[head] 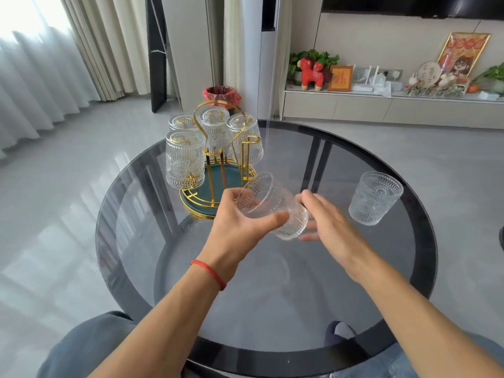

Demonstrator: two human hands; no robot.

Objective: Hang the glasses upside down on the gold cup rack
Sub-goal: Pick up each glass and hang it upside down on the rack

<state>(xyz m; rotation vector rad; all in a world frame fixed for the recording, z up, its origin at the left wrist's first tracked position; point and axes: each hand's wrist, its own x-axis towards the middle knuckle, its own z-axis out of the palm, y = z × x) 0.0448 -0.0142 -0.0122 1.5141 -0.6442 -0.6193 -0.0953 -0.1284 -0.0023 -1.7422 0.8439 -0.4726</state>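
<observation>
The gold cup rack [218,170] with a dark green round base stands at the far left of the round glass table. Several ribbed clear glasses hang upside down on it, the nearest one [185,159] at its left front. One gold peg [249,143] on the right front is bare. My left hand [240,222] grips a tilted clear glass [270,205] in the air just in front of the rack, thumb across its side. My right hand [324,222] is beside the glass's base with fingers relaxed, blurred. Another glass [375,197] stands upright on the table to the right.
The smoked glass tabletop [272,282] has a dark rim and dark legs showing through it. My knees are at the near edge. A red-lined bin [222,95] stands on the floor behind the rack. A low cabinet with ornaments runs along the right back wall.
</observation>
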